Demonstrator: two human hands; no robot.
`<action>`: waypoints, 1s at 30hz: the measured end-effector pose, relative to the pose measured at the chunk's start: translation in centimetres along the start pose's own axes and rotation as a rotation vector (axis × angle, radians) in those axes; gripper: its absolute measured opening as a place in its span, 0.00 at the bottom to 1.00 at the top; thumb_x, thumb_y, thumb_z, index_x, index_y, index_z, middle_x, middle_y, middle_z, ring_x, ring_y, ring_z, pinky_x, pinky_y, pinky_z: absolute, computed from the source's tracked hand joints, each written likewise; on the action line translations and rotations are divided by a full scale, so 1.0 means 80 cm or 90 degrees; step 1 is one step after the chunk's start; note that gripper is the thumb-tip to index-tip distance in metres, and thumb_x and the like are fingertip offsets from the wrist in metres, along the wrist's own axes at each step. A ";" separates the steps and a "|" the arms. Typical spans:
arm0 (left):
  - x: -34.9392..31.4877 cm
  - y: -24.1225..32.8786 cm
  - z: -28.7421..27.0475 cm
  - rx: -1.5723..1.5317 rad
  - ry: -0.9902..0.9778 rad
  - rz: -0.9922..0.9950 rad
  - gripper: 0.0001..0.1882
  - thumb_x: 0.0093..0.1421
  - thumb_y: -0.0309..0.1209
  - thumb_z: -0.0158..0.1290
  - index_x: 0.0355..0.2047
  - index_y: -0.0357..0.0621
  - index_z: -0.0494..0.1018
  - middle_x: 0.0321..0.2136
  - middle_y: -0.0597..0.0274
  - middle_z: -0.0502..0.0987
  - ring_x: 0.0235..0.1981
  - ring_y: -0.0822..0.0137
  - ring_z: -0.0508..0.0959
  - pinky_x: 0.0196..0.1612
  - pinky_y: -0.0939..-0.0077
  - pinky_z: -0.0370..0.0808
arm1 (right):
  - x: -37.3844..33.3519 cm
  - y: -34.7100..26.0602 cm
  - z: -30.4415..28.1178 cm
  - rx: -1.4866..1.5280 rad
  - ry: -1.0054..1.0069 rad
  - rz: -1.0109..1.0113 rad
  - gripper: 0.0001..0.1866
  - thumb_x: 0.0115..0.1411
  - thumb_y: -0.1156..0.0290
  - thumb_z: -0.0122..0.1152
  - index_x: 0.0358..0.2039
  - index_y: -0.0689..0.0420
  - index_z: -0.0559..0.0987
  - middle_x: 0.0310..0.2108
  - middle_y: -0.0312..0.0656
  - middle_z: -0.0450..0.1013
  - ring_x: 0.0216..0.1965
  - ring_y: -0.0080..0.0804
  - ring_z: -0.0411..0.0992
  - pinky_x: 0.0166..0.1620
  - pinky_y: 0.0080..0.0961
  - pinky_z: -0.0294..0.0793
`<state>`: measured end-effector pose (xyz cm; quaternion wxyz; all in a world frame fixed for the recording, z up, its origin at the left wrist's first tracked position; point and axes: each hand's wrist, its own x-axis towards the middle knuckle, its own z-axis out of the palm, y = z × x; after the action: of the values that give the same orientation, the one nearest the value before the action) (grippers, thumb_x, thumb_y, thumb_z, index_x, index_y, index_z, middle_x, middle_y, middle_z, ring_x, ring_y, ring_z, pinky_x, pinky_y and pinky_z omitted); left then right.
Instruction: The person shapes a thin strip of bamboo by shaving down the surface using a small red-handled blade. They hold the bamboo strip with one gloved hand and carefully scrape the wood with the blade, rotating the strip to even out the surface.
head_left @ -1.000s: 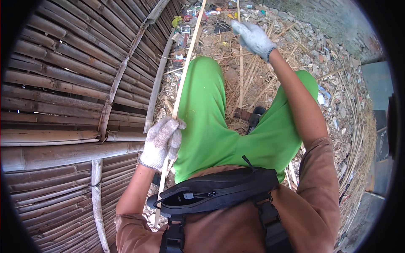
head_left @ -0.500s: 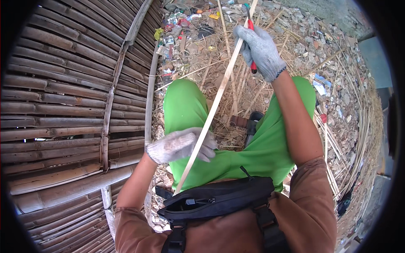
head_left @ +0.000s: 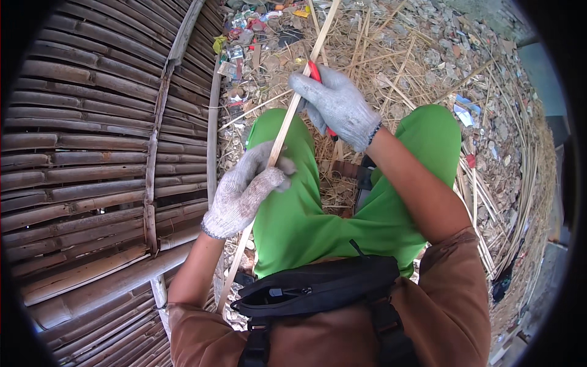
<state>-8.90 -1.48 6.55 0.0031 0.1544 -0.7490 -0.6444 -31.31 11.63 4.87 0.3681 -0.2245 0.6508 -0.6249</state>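
A long, pale bamboo strip (head_left: 285, 127) runs diagonally from the top of the view down past my left side. My left hand (head_left: 244, 189), in a whitish knit glove, is closed around its middle in front of my left knee. Higher up, my right hand (head_left: 339, 104), in a grey glove, grips the same strip between thumb and fingers. That hand also holds a slim tool with a red handle (head_left: 315, 71) and a dark butt end; its working end is hard to make out. The fingertips of my right hand are partly hidden.
A bamboo slat wall (head_left: 92, 128) with an upright pole (head_left: 214, 116) stands close on my left. Between and beyond my green-trousered knees lie straw, loose strips and litter. A bundle of thin strips (head_left: 483, 208) lies on the right. A black waist bag (head_left: 318, 287) rests across my lap.
My left hand, earlier loosely beside the strip, has risen and closed around it. My right hand has come down and left with the red-handled tool, and the strip has shifted left.
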 end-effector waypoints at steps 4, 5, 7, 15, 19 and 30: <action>-0.032 -0.040 -0.016 -0.145 0.019 -0.056 0.23 0.75 0.33 0.55 0.63 0.30 0.69 0.31 0.58 0.79 0.30 0.69 0.79 0.36 0.72 0.78 | -0.007 0.009 0.013 -0.028 -0.066 0.046 0.20 0.73 0.53 0.61 0.45 0.60 0.77 0.28 0.37 0.79 0.20 0.21 0.71 0.22 0.23 0.71; -0.038 -0.045 -0.016 -0.128 0.061 -0.076 0.22 0.75 0.32 0.54 0.62 0.30 0.69 0.30 0.59 0.79 0.29 0.69 0.79 0.35 0.73 0.77 | -0.003 0.016 0.016 -0.019 -0.051 0.008 0.20 0.73 0.53 0.60 0.46 0.60 0.77 0.29 0.38 0.80 0.20 0.22 0.71 0.22 0.23 0.70; -0.048 -0.066 -0.021 -0.107 0.116 -0.046 0.22 0.75 0.32 0.54 0.63 0.30 0.69 0.30 0.59 0.79 0.30 0.70 0.79 0.35 0.74 0.77 | 0.005 0.020 0.014 -0.032 -0.023 0.011 0.21 0.73 0.52 0.59 0.46 0.61 0.77 0.29 0.38 0.80 0.19 0.22 0.71 0.23 0.24 0.70; -0.045 -0.073 -0.037 0.093 0.219 -0.029 0.21 0.73 0.30 0.56 0.62 0.31 0.73 0.27 0.64 0.81 0.27 0.77 0.80 0.33 0.77 0.80 | 0.022 0.031 -0.004 -0.026 0.062 0.029 0.27 0.73 0.48 0.59 0.55 0.61 0.74 0.30 0.39 0.79 0.18 0.20 0.69 0.21 0.22 0.69; -0.037 -0.064 -0.025 0.232 0.108 0.016 0.24 0.71 0.35 0.59 0.59 0.28 0.74 0.23 0.64 0.79 0.23 0.77 0.78 0.28 0.78 0.76 | 0.017 0.029 0.010 0.067 -0.018 -0.011 0.25 0.73 0.49 0.60 0.55 0.59 0.75 0.29 0.36 0.77 0.19 0.19 0.69 0.21 0.21 0.69; -0.044 -0.039 -0.012 -0.131 0.016 -0.181 0.21 0.76 0.32 0.54 0.65 0.36 0.72 0.32 0.60 0.84 0.22 0.75 0.79 0.26 0.79 0.77 | 0.022 0.051 0.019 -0.036 -0.008 0.071 0.20 0.72 0.51 0.64 0.44 0.58 0.76 0.27 0.34 0.76 0.21 0.19 0.71 0.23 0.21 0.71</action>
<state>-4.65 -1.94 4.37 -0.0628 0.2654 -0.6495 -0.7098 -30.55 9.80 0.60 0.4000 -0.2023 0.6774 -0.5833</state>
